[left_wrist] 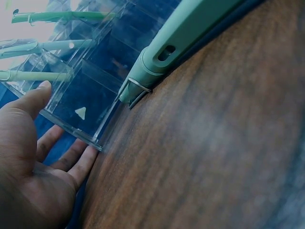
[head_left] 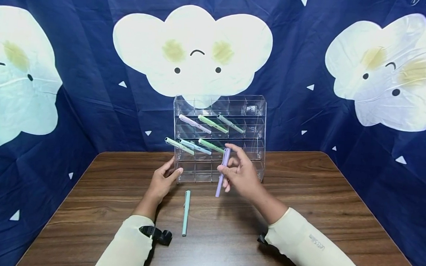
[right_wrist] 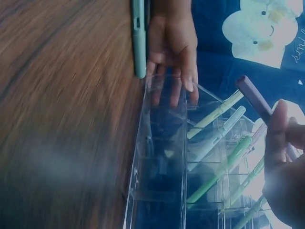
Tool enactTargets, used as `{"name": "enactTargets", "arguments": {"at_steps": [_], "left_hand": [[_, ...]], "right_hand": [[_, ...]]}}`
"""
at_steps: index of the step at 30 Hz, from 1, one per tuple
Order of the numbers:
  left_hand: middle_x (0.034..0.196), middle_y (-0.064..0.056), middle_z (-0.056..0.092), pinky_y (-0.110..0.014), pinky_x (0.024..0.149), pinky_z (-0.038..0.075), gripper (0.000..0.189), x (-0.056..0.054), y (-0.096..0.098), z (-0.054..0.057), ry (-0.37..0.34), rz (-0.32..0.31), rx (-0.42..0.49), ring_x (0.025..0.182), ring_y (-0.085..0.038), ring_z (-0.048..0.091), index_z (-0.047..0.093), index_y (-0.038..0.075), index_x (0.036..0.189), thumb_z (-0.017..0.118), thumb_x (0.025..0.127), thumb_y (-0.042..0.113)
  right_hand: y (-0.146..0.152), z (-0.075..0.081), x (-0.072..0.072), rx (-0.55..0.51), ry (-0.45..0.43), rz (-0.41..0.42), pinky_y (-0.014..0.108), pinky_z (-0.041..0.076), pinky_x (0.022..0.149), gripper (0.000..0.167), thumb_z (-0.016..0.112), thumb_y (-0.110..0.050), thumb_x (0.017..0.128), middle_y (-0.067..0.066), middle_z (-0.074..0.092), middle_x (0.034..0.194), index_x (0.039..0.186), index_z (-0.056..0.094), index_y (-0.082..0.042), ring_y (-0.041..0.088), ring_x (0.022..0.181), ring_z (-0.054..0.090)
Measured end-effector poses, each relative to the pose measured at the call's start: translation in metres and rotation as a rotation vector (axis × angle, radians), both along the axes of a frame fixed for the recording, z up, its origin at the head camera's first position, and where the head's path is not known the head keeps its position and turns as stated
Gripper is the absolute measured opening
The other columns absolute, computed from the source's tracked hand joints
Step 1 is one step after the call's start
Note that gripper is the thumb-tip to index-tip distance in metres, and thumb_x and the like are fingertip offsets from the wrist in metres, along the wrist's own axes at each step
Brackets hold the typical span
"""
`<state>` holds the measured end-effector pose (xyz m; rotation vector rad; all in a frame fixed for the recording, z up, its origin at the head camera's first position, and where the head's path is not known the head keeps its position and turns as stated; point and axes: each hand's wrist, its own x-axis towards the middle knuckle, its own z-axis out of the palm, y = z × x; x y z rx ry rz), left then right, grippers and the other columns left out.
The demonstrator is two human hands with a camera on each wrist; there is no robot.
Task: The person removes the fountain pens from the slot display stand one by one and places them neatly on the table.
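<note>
In the middle of the head picture, a clear plastic rack with rows of little boxes (head_left: 203, 176) stands on a brown wooden table (head_left: 228, 248). The left hand (head_left: 161, 182) is at its lower left corner, with the thumb by the front and the other fingers reaching round the side. Those fingers are loose and nearly straight, and they touch the plastic, maybe so the light rack won't slide.

The right hand (head_left: 245, 175) pinches a light purple pen (head_left: 219, 186) between thumb and pointing finger, in front of the rack's lower right part. It is held near the upper part, so its lower end pokes out free. The pen is almost upright, tipped a little.

The rack has six pens in its two middle rows. The higher one has a pale pink-purple pen (head_left: 195, 123), a bright green pen (head_left: 213, 124) and a grey-blue pen (head_left: 230, 124). The lower one has a pale green pen (head_left: 179, 146), a light blue pen (head_left: 195, 147) and a darker green pen (head_left: 210, 145). All lean to the upper left, probably because they are too long for the boxes.

A mint green pen (head_left: 186, 214) lies on the table below the rack, its clip end toward it.
</note>
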<state>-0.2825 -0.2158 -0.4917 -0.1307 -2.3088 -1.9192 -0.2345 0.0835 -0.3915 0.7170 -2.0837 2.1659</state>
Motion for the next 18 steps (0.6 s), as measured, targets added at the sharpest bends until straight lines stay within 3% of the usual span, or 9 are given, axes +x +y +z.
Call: {"name": "enactTargets", "arguments": {"at_steps": [9, 18], "left_hand": [[0.17, -0.021, 0.047, -0.011, 0.088, 0.055, 0.067, 0.001, 0.002, 0.002, 0.003, 0.0, 0.01, 0.148, -0.042, 0.056, 0.044, 0.018, 0.168, 0.073, 0.108, 0.019], [0.17, -0.02, 0.047, -0.01, 0.09, 0.053, 0.067, 0.002, 0.001, 0.001, 0.011, 0.006, -0.013, 0.151, -0.044, 0.053, 0.044, 0.018, 0.169, 0.072, 0.108, 0.02]], "right_hand": [[-0.012, -0.007, 0.002, 0.037, -0.106, 0.06, 0.033, 0.062, 0.051, 0.086, 0.068, 0.016, 0.097, 0.01, 0.054, 0.097, 0.17, 0.033, -0.012, 0.016, 0.057, 0.067], [-0.022, -0.022, 0.001, 0.225, -0.185, 0.047, 0.024, 0.045, 0.043, 0.082, 0.078, 0.006, 0.095, 0.005, 0.06, 0.098, 0.165, 0.043, -0.02, 0.012, 0.049, 0.055]]}}
